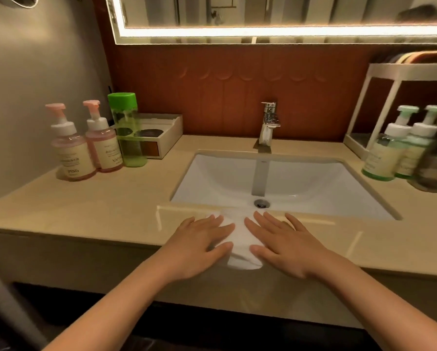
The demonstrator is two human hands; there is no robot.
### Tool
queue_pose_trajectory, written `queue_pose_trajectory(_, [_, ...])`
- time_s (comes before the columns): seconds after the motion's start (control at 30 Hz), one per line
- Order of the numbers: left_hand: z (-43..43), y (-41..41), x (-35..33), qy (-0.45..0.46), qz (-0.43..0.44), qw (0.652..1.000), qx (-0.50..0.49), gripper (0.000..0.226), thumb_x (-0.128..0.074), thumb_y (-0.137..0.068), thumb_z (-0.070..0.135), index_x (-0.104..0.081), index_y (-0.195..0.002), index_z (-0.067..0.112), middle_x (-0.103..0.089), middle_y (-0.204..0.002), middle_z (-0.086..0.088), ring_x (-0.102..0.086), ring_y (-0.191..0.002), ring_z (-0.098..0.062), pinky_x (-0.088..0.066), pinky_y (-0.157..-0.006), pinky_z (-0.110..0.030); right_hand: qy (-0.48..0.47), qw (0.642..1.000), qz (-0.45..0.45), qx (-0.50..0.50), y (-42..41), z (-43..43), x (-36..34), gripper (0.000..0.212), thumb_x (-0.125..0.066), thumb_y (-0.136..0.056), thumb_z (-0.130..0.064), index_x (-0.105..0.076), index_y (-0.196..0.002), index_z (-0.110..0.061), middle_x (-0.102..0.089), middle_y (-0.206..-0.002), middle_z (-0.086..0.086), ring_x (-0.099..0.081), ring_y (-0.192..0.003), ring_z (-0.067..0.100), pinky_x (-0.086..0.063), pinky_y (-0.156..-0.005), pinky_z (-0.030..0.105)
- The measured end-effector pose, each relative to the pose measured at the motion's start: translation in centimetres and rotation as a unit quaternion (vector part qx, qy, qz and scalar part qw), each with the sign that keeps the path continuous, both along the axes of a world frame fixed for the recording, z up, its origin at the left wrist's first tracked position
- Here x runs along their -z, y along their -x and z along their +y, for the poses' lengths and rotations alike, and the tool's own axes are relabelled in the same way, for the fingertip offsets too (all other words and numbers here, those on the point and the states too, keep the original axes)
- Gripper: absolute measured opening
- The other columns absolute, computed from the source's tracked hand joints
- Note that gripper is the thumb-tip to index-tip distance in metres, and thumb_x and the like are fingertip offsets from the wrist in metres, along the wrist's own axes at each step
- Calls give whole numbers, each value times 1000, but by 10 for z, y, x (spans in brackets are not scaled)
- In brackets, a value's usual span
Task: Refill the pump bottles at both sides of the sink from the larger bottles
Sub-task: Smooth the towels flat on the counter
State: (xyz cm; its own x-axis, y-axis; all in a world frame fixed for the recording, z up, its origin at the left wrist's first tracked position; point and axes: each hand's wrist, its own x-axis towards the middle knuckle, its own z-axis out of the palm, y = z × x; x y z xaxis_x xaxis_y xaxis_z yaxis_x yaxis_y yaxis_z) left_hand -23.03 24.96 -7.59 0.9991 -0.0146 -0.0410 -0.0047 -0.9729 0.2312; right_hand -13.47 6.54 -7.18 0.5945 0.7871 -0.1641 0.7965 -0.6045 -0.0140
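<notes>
I can read "PING" on the left pink pump bottle [72,158] and "YAP", cut off, on the second pink pump bottle [108,150].

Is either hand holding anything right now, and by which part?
Nothing is gripped: the left hand and right hand lie flat, fingers straight, on the two sides of the white cloth.

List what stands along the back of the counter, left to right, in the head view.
Pink pump bottle → second pink pump bottle → green-capped bottle → white box → tap → green pump bottle → second green pump bottle.
</notes>
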Motion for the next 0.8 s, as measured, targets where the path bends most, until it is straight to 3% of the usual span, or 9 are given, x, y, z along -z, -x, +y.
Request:
queue_pose_trajectory(0.4, [-140, -89, -4, -73, -44, 977, 194, 59, -37, -95, 51, -20, -148, 31, -17, -157, -2, -14, -144, -17, -12, -113, -35, 15, 986, -8, 165, -31, -165, -4, 66, -22, -92, -60, 7, -147, -38, 11, -155, -15, 10, -142, 1, 10, -114, 35])
queue_pose_trajectory(0.7, [-247, -125, 14, -130, -112, 951, 256, 61, -36, -99, 36, -9, -150, 19, -9, -158, -10, -9, -145, -25, -12, -115, -39, -60, 951, -127, 276, -28, -261, 14, 49, -31, -101, -36, -14, -147, -38, -15, -156, -14, -10, -144, 4, 6, -115, 36])
queue_pose_trajectory(0.8, [-273, -131, 24, -124, -147, 947, 259, 55, -32, -99, 27, -14, -149, 14, -17, -156, -14, -15, -143, -29, -15, -114, -41, -80, 940, -145, 299, -23, -280, 17, 48, -33, -100, -33, -21, -146, -38, -21, -155, -12, -15, -143, 5, 4, -115, 35])
